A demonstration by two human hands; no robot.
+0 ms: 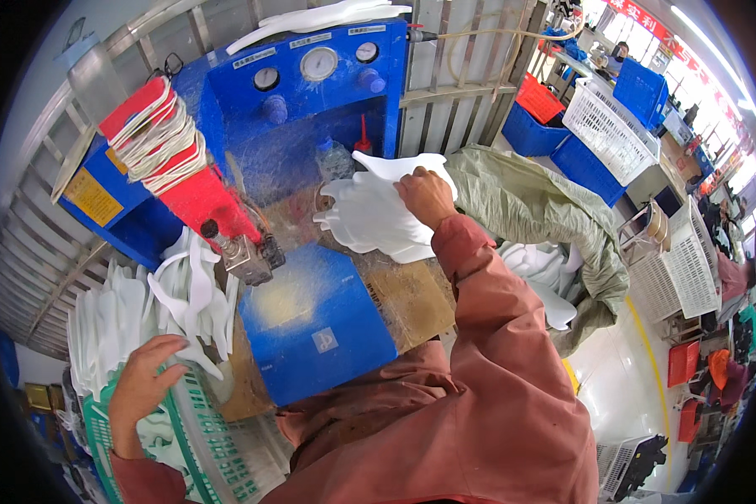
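My right hand (427,196) is closed on the edge of a white curved foam piece (395,166), the topmost one of a stack of similar white pieces (370,214) at the back of the bench. Over on the left, my left hand (147,388) hovers above a green basket (195,433), thumb and fingers apart, with nothing between them. Just beyond it, many white curved pieces (113,328) stand packed together, and a loose one (195,281) leans beside them. Between my hands lies a blue sheet (319,323) under the metal head (244,256) of a red-armed machine.
The machine's red arm (164,143) is wrapped in pale cord. Behind the bench stands a blue cabinet (311,109) with gauges and knobs. A clear bottle (333,158) sits in its recess. To the right, a green woven sack (538,193) holds more white pieces. White crates (609,126) stand farther off.
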